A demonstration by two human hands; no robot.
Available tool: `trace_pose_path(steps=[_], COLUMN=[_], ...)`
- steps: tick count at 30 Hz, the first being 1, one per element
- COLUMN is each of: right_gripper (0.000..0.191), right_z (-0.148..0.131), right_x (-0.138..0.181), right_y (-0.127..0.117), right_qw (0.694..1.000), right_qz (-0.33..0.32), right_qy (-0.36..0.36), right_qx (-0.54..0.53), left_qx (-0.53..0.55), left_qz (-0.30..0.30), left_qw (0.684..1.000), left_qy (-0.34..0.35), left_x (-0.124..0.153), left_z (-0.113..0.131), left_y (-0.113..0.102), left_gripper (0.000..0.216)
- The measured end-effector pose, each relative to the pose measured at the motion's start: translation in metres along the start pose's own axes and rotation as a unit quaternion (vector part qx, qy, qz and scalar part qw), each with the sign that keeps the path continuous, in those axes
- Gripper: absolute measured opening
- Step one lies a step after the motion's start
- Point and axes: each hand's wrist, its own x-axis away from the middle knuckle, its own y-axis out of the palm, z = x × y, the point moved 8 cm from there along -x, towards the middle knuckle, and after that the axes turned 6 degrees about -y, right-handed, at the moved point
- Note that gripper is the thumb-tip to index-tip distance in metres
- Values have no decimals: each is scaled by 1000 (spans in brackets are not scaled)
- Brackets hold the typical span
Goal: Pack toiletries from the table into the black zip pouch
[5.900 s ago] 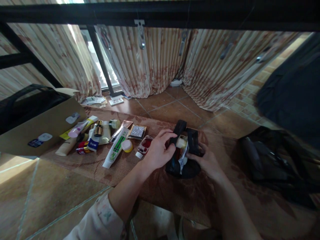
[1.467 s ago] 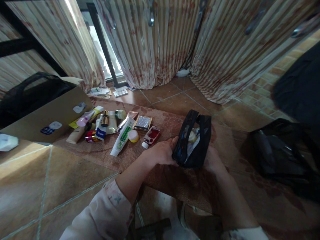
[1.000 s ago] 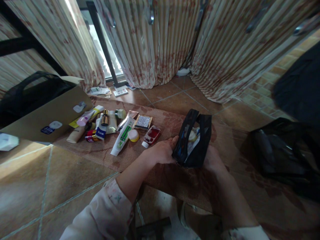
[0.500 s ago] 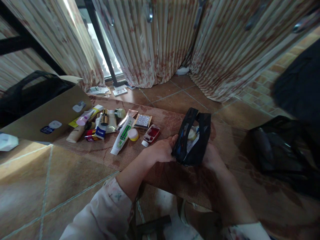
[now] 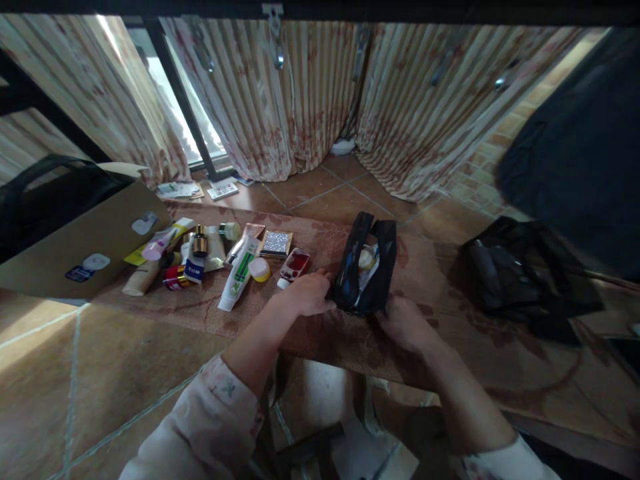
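Note:
A small black zip pouch [image 5: 344, 272] with see-through sides stands on the cloth-covered bench, its top unzipped and gaping. White and pale yellowish items [image 5: 367, 261] show inside it, too shaded to name. My left hand [image 5: 311, 293] holds the pouch's left side, the fingers bent against it. At the lower right corner, my right hand [image 5: 404, 321] grips the pouch with fingers curled and partly hidden. Just left of my left hand lies a red-and-clear bottle with a white cap [image 5: 295, 264]. Beyond it are a yellow-and-white jar [image 5: 259, 269], a white-and-green tube [image 5: 240, 273] and a glittery compact [image 5: 276, 243].
Several cosmetics, including a gold-and-black bottle [image 5: 200, 241] and beige tube [image 5: 141, 279], lie farther left beside a cardboard box [image 5: 107, 248]. A black see-through bag [image 5: 510, 273] sits at right. Curtains [image 5: 300, 100] hang behind; a patterned cloth [image 5: 435, 240] covers the bench.
The view has shifted, revealing more at the right and top. My right hand has slid down the pouch's side to its lower right corner. The pouch remains upright between both hands.

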Motion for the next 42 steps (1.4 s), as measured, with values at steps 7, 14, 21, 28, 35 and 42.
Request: trace_pose_path(steps=[7,14,21,28,35,42], right_gripper=[25,47,30,39,43,36], right_z=[-40,-40,-41,-45,-60,-77], right_x=[33,36,30,28,31,20], right_y=[18,61,65,68,68,69], right_qw=[988,905,805,773,735,733], right_qz=[-57,-50,22,60,82,100], right_qy=[-65,33,90,103,114,84], right_qx=[-125,-422,-586,-624,-664,-667], left_qx=[-38,-70,-78,-68,-78,52], left_qz=[17,24,27,15,8,-54], left_qw=[999,997,996,997,996,997], left_qy=[-20,-24,-18,-23,-39,-25], left_x=[14,20,18,16,15,19], left_z=[0,4,8,11,10,5], left_y=[1,5,7,6,7,9], left_gripper=[34,34,33,32,29,20])
